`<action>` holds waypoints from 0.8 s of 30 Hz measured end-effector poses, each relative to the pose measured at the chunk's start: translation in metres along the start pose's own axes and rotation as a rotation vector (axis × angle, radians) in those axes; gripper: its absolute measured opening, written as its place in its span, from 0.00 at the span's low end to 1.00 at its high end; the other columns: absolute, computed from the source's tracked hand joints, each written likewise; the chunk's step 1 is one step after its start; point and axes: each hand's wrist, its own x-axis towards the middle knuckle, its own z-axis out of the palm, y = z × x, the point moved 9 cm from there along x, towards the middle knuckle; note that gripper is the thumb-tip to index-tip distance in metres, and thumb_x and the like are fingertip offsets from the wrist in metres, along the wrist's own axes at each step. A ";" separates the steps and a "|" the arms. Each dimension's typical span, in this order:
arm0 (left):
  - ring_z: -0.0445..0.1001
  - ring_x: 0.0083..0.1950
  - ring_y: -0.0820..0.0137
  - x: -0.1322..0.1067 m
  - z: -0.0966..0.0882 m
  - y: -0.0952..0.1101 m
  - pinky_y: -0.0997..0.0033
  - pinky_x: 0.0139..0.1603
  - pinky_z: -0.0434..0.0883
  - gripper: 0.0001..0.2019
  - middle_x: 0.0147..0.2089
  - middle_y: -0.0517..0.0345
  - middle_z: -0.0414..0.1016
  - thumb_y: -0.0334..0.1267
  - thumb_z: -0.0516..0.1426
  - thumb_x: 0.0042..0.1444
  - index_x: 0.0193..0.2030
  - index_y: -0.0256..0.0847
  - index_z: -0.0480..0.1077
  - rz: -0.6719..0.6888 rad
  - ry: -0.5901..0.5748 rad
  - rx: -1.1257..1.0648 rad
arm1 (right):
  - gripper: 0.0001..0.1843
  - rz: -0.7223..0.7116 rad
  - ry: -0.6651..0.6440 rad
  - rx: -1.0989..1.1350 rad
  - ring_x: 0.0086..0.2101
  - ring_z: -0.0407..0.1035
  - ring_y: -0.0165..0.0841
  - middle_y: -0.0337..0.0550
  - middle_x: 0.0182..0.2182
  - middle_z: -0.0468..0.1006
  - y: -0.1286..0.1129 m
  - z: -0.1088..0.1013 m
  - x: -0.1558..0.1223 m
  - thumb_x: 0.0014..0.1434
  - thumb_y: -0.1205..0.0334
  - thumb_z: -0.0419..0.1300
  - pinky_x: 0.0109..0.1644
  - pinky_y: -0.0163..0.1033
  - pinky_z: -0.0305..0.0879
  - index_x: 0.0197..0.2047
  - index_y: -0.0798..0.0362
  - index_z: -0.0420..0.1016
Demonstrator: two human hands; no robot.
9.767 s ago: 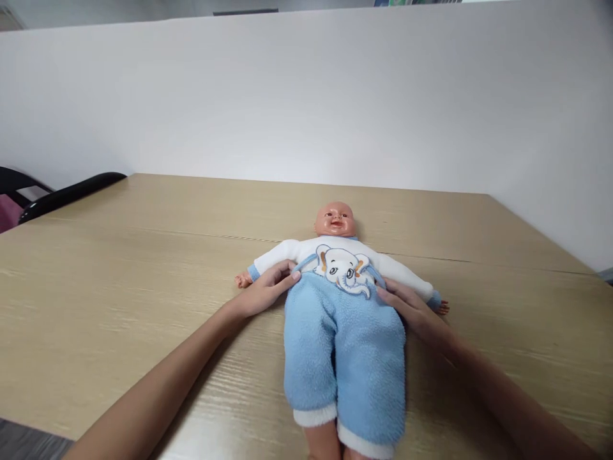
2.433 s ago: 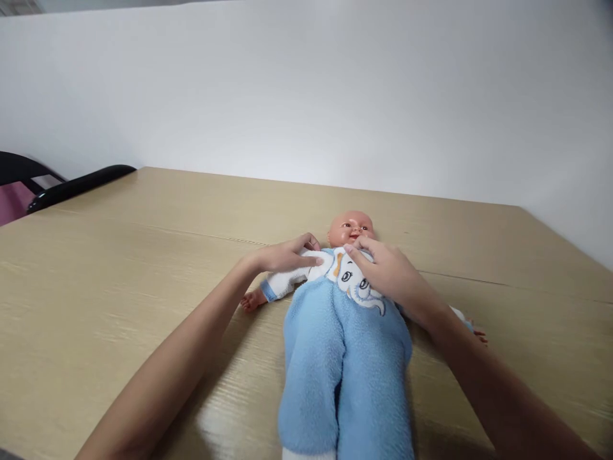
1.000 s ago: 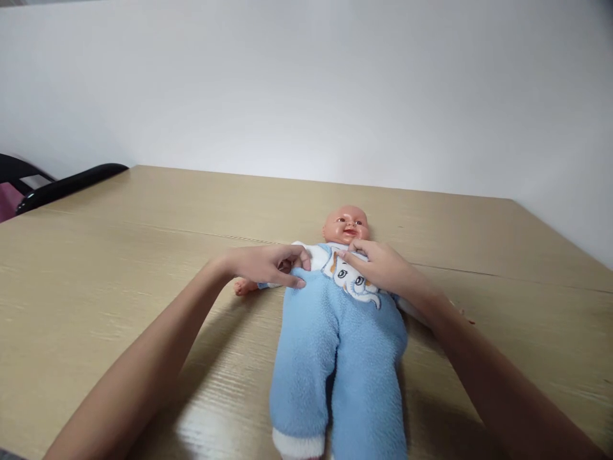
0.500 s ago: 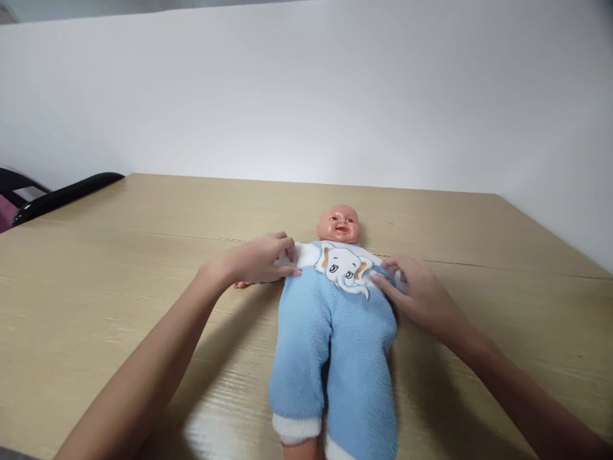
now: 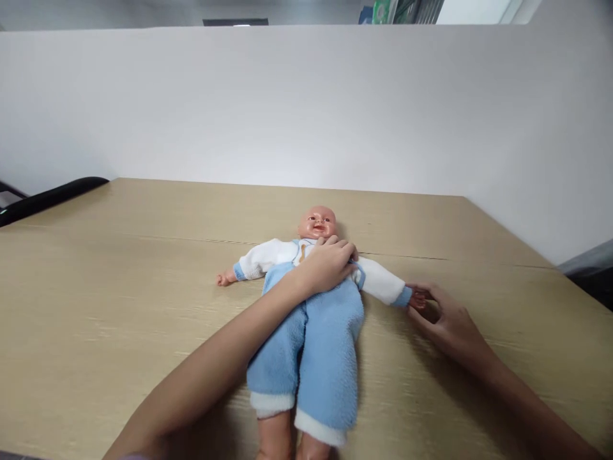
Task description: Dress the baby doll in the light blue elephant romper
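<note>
A baby doll (image 5: 330,332) in a blue and white fleece outfit lies on its back on the table, head away from me and arms spread. My left hand (image 5: 330,262) reaches across its chest, covering most of the elephant patch. Its fingers are curled at the outfit by the shoulder on the right; the fingertips are partly hidden. Out at the end of the right-hand white sleeve (image 5: 382,281), my right hand (image 5: 443,316) has thumb and fingers around the doll's small hand (image 5: 418,299), beside the blue cuff.
The wooden table (image 5: 119,300) has a seam running across behind the doll. A white partition (image 5: 287,108) rises at the far edge. Part of a black chair (image 5: 62,191) shows at the left, and a dark object (image 5: 594,275) at the right edge.
My left hand has moved right, from the left shoulder onto the chest. My right hand has shifted outward from the doll's side to its hand. Both doll arms now show more fully.
</note>
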 end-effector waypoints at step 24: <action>0.76 0.56 0.60 -0.034 -0.041 0.017 0.57 0.60 0.74 0.12 0.55 0.45 0.77 0.43 0.53 0.79 0.56 0.42 0.75 0.245 0.414 -0.319 | 0.11 -0.326 0.141 0.491 0.50 0.73 0.43 0.45 0.48 0.77 -0.091 0.069 0.062 0.75 0.49 0.63 0.57 0.50 0.72 0.53 0.43 0.82</action>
